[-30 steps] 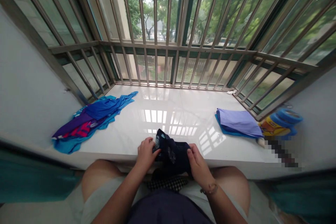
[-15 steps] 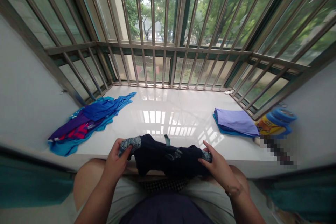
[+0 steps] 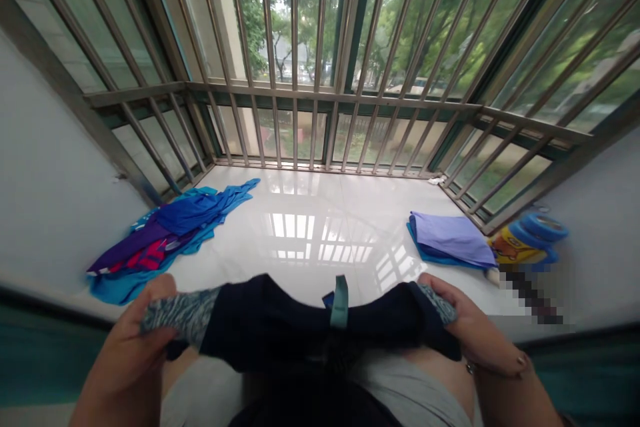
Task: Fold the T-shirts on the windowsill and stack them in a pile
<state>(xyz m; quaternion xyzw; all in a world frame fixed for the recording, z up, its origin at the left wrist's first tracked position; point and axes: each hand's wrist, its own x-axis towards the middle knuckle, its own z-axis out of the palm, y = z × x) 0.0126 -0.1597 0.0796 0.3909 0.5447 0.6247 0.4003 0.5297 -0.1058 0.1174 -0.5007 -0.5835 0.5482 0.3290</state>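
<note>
A dark navy shirt with grey-blue patterned sleeve ends hangs stretched between my hands, above my lap. A teal strip stands up at the middle of its neckline. My left hand is closed around the patterned part at the left. At the other end, my right hand pinches the smaller patterned patch, its fingers partly hidden by cloth. The lower part of the shirt is dark and blurred against my clothes.
On the glossy white sill, a loose heap of blue, purple and pink clothes lies at left. Folded lilac and blue cloths lie at right, beside a blue-and-yellow bottle. A pixelated patch covers something near it. Metal bars front the window.
Both hands have moved apart and closer to me, lifting the shirt and pulling it wider. The teal strip now stands higher and looks larger.
</note>
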